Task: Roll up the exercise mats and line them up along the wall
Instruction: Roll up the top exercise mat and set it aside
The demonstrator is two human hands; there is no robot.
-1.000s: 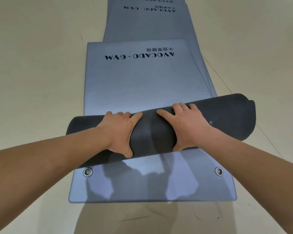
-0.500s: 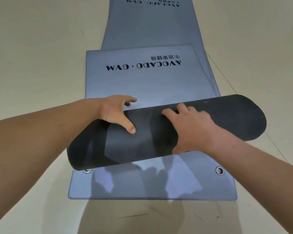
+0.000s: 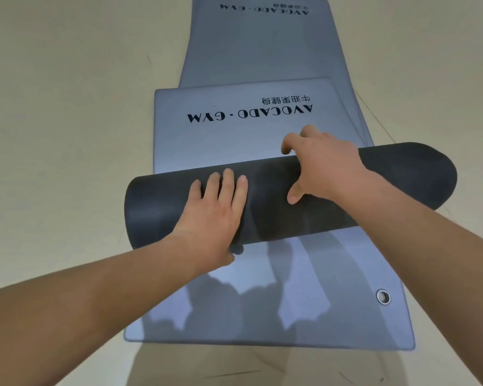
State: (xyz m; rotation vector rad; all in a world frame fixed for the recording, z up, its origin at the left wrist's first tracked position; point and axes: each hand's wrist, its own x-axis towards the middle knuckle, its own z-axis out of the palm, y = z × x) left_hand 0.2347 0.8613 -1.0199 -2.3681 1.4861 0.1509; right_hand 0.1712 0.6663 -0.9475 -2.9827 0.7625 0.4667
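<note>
The dark grey rolled-up part (image 3: 402,176) of a blue-grey foam exercise mat (image 3: 234,135) is laid across another flat blue-grey mat (image 3: 346,324) on the beige floor (image 3: 67,135). It is pressed by the left hand (image 3: 215,213) with straight fingers. It is gripped over its far side by the right hand (image 3: 324,165), fingers curled.

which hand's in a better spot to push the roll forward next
Probably the left hand: it lies flat on top of the dark roll. The right hand hooks over its far side, fingers in the way.
</note>
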